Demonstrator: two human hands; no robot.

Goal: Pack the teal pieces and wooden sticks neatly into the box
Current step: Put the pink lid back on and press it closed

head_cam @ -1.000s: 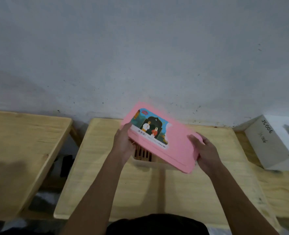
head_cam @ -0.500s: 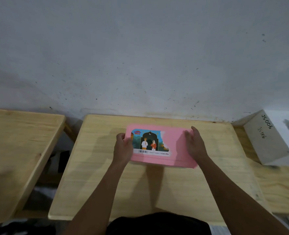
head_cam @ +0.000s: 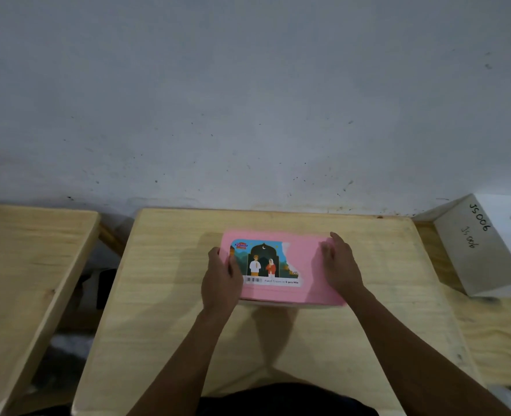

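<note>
Pale wooden worktop point(head_cam: 278, 340) against a scuffed grey wall; lidded box between two hands.

Nearest, both forearms reach forward; left hand point(head_cam: 221, 280) clasps the left end of the pink lid point(head_cam: 305, 265), thumb on top; right hand point(head_cam: 340, 265) lies flat, fingers loose, on its right end; the box point(head_cam: 281, 303) lies long axis left-to-right, midway between them; contents hidden; beyond, right, a white carton point(head_cam: 482, 253).

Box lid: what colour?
Pink lid, with a colourful picture sticker; head view, the only one.
</note>
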